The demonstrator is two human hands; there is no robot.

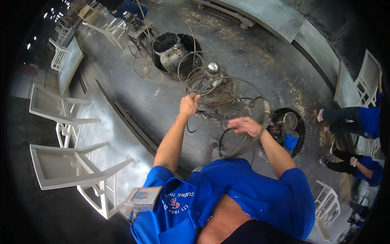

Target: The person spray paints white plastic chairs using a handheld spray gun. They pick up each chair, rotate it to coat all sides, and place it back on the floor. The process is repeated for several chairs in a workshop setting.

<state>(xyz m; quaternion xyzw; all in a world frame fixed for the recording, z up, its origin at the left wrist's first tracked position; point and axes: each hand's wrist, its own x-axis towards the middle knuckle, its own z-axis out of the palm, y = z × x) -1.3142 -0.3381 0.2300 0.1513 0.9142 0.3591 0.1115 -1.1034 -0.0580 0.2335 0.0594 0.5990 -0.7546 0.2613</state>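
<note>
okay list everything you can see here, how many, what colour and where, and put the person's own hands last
hose: one, dark, looping between both hands
wire coils: a tangle, grey-brown, floor centre
metal dome: one, shiny silver, on the coils
buckets: two, dark grey, top centre
white frames: several, left side
floor pit: one, round, dark, right of the hands
co-workers: two, blue tops, right edge
small box: one, grey-blue, at the chest
left hand: one, grip closed on the hose
right hand: one, resting on the hose loop
</note>
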